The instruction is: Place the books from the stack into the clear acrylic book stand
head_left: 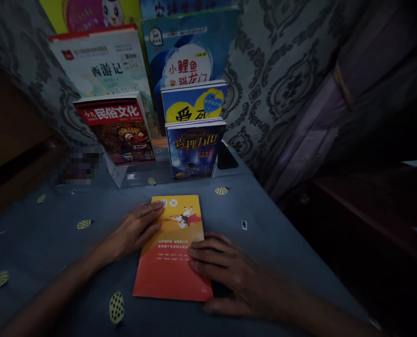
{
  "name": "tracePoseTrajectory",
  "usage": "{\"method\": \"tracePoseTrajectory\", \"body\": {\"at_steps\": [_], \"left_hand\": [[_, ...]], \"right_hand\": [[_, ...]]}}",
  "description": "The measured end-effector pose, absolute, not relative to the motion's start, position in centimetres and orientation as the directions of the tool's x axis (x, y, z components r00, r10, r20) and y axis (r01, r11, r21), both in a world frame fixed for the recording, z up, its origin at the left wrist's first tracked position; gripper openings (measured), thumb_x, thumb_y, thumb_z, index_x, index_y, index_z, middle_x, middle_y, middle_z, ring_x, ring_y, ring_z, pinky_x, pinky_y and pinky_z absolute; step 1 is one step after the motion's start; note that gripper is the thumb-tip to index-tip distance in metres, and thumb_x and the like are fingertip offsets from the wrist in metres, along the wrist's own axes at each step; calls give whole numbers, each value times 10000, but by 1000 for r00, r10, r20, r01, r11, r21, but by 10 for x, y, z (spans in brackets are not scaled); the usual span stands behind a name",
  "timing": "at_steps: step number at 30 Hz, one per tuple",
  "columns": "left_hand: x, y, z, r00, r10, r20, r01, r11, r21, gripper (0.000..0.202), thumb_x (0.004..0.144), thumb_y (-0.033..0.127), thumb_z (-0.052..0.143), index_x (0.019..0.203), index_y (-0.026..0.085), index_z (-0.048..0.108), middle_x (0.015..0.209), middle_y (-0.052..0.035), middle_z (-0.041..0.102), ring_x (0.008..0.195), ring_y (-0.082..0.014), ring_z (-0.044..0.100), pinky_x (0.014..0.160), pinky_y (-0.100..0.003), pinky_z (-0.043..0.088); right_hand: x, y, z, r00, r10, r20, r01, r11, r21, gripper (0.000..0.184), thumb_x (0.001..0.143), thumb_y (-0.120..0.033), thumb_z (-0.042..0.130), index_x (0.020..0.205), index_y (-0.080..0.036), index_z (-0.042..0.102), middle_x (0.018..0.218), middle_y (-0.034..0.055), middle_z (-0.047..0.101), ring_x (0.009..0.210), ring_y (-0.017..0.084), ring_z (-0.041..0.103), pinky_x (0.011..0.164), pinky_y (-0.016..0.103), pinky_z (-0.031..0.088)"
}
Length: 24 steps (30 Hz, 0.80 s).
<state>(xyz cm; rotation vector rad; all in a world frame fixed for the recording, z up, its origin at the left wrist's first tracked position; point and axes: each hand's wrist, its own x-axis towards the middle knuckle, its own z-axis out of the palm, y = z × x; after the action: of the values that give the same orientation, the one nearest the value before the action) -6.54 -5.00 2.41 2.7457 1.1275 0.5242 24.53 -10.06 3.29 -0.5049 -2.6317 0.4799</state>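
Observation:
A thin orange and yellow book (175, 276) lies flat on the blue tablecloth, upside down to me, with a small picture and a barcode near its far end. Across its left edge rest the fingers of my left hand (136, 229), stretched out near the barcode. My right hand (229, 269) lies on the book's right edge, fingers extended over the cover and thumb apart on the cloth. Neither hand grips the book.
Behind the book stands a clear rack (134, 175) with several upright books, among them a red one (119, 133) and a dark blue one (196, 152). A black phone (227, 157) lies right of it. Patterned wallpaper (274, 61) and a gathered curtain (320, 112) close off the back.

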Motion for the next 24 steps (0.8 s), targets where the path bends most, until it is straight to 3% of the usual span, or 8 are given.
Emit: {"method": "tracePoseTrajectory", "body": {"at_steps": [8, 19, 24], "left_hand": [[-10, -22, 32, 760, 616, 206, 556, -781, 284, 415, 1048, 326, 369, 1402, 165, 513, 1453, -112, 543, 1375, -202, 478, 1173, -444, 365], [18, -16, 36, 812, 556, 175, 525, -828, 196, 426, 1066, 317, 323, 1420, 152, 493, 1490, -119, 499, 1406, -182, 435, 1181, -427, 335], [12, -38, 38, 830, 542, 133, 510, -833, 213, 418, 1060, 300, 330, 1399, 135, 512, 1483, -123, 507, 1407, -198, 434, 1198, -446, 305]], "right_hand": [[245, -103, 29, -839, 415, 352, 270, 879, -394, 520, 940, -502, 585, 1278, -107, 602, 1211, 125, 711, 1290, 245, 537, 1144, 454, 349], [244, -104, 18, -785, 411, 463, 270, 900, -342, 472, 945, -502, 573, 1218, -120, 619, 1197, 114, 716, 1243, 230, 570, 1120, 431, 365], [244, -105, 10, -792, 400, 462, 270, 907, -322, 478, 953, -504, 562, 1232, -118, 611, 1249, 139, 687, 1263, 256, 555, 1110, 466, 368]]}}
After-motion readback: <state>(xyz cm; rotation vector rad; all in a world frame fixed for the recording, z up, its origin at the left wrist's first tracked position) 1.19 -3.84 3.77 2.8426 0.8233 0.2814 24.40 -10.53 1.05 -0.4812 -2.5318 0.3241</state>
